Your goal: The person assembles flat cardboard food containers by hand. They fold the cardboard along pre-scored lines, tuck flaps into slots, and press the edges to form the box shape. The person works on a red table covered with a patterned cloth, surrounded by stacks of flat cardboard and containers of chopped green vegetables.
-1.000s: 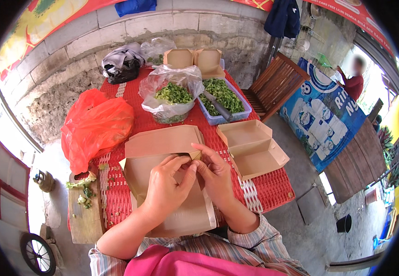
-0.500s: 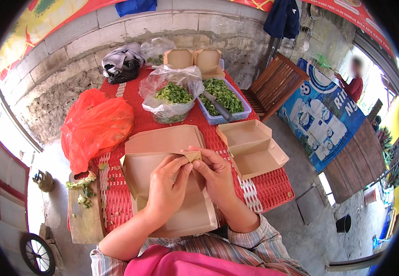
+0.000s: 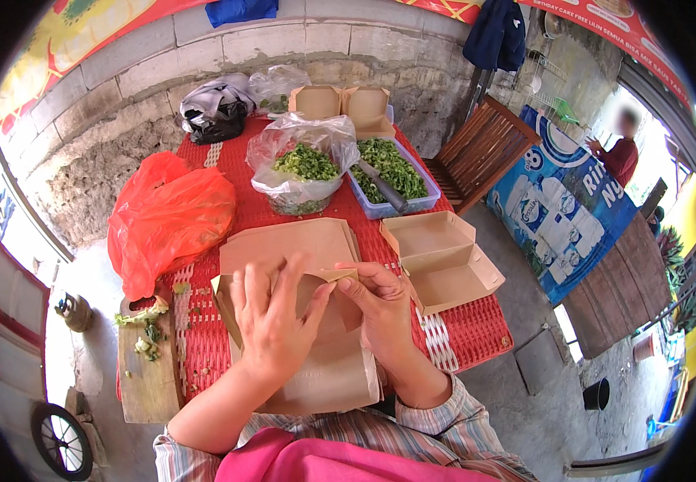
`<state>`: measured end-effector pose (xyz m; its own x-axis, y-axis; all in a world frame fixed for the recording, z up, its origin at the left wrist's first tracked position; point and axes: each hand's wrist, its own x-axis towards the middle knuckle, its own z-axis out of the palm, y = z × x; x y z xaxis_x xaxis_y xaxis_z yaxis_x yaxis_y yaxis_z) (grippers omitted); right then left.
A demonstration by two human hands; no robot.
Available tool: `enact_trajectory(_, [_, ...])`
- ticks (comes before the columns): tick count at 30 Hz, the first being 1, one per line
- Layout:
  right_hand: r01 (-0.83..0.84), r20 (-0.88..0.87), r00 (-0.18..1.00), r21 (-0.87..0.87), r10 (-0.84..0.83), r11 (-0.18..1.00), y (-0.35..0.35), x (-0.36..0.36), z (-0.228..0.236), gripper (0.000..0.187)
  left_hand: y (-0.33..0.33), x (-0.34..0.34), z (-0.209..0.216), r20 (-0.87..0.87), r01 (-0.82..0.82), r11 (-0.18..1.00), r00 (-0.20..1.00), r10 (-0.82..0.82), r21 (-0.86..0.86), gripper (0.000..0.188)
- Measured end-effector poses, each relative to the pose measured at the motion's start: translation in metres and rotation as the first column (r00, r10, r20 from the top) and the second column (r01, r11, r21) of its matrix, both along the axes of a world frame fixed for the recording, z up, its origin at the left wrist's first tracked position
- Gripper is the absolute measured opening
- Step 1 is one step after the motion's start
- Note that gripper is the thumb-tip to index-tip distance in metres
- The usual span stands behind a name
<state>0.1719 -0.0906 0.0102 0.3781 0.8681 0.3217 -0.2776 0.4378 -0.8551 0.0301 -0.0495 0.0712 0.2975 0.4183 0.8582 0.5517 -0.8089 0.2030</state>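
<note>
Box in work: brown cardboard box, part-folded, on the near end of the table, in front of the person's torso.
Corner: folded cardboard tip at the box's far right, raised between the hands.
Right hand: thumb and forefinger clamped on that tip.
Left hand: fingers spread apart, blurred, over the box's far left part; thumb at the tip, contact hard to tell.
Just beyond box: stacked flat brown cardboard sheets.
Right of box: second brown cardboard box, folded up, lid open.
Left: bulging red plastic bag; nearer, wooden board with vegetable scraps.
Farther: clear plastic bag of chopped greens; beside it, pale-blue plastic tub, also holding greens, dark-handled knife laid across.
Under all: red woven table cover.
</note>
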Motion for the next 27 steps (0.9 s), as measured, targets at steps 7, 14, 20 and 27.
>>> enact_trajectory(7, [-0.031,0.008,0.999,-0.001,0.031,1.0,-0.002,0.0,-0.002,0.02,0.037,-0.026,0.02,-0.317,0.439,0.875,0.816,-0.484,-0.205,0.025])
enact_trajectory(14, [-0.002,0.109,0.994,-0.02,0.004,1.0,-0.01,0.001,0.009,0.019,0.033,-0.023,0.03,-0.287,0.342,0.833,0.824,-0.488,-0.435,0.016])
enact_trajectory(20, [-0.04,0.132,0.991,0.038,0.035,0.998,-0.01,0.002,0.011,0.015,0.026,-0.019,0.049,-0.332,0.404,0.816,0.768,-0.548,-0.413,0.013])
enact_trajectory(27, [-0.043,0.19,0.981,0.019,0.039,0.999,-0.011,0.003,0.008,0.013,0.048,-0.013,0.038,-0.251,0.488,0.744,0.731,-0.634,-0.456,0.011])
